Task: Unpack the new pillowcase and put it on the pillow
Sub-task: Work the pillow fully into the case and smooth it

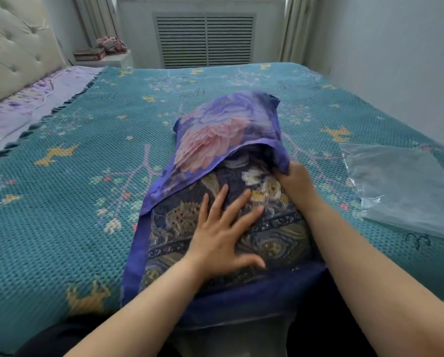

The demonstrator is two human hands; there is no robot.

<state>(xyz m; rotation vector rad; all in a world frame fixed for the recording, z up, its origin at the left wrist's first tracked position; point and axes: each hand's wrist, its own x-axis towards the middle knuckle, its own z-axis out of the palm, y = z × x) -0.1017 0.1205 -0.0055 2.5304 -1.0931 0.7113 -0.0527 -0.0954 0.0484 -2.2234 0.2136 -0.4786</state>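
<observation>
At frame centre, the dark patterned pillow (215, 222) is being pressed by the flat, unclenched left hand (223, 233), while the purple floral fabric pillowcase (226, 130) is being gripped at its edge by the right hand (293, 176).

Teal bedspread (87, 150), tufted headboard (15, 52), vent grille (205, 39).

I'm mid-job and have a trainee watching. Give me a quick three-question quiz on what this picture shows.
1. True or false: the pillowcase already covers the whole pillow.
2. Which hand grips the open edge of the pillowcase? A) left hand B) right hand C) neither
3. Fill in: the empty plastic bag lies on the bedspread to the person's ____.

Key
1. False: the near part of the pillow is still bare.
2. B: the right hand's fingers pinch the edge, while the left hand lies flat and spread on the pillow.
3. Right.
</observation>
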